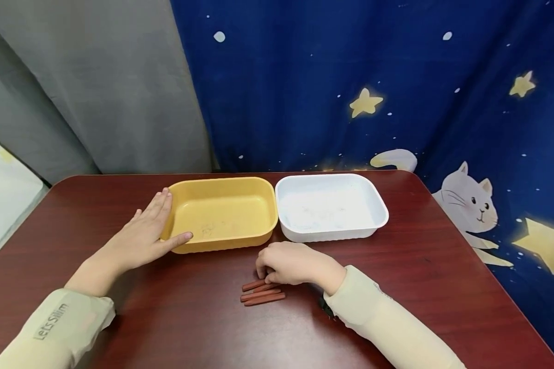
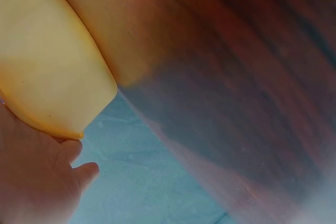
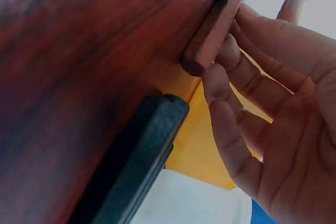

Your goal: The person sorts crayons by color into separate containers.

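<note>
Several short reddish-brown sticks point(image 1: 265, 300) lie side by side on the table in front of two trays. Bent over them is my right hand point(image 1: 290, 262), thumb and fingertips pinching one stick point(image 3: 212, 38), whose faceted end shows in the right wrist view. My left hand point(image 1: 140, 238) rests against the left side of the yellow tray point(image 1: 226, 245), fingers straight along its end and thumb over the front rim. In the left wrist view, part of the hand point(image 2: 37, 166) shows at the tray's edge. The yellow tray holds nothing.
A white tray point(image 1: 334, 234) stands right beside the yellow one, with faint marks on its floor. Both sit near the back edge of the dark red table point(image 1: 189, 328). Grey and blue curtains point(image 1: 295, 92) hang behind. A dark device point(image 3: 136, 156) sits by the right wrist.
</note>
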The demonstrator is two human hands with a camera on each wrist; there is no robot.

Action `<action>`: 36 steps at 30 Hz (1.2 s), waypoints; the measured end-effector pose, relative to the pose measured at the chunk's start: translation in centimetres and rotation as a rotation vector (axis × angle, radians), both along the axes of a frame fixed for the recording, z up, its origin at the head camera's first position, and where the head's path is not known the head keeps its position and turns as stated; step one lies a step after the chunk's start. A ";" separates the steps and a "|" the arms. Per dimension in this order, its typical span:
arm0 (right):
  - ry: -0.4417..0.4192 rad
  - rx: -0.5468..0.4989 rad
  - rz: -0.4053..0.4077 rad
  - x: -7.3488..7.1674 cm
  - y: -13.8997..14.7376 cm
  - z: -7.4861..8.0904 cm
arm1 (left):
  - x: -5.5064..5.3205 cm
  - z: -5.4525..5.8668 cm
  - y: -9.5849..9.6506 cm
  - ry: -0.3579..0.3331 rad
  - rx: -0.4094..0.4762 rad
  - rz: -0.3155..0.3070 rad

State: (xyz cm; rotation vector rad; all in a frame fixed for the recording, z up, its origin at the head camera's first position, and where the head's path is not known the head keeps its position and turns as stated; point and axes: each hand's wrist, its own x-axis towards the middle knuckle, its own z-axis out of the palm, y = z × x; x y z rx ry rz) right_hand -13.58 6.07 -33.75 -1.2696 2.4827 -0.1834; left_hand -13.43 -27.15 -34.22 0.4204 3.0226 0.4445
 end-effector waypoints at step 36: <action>-0.021 -0.343 0.030 -1.2 -0.6 2.2 | 0.1 0.0 0.0 -0.001 -0.038 0.015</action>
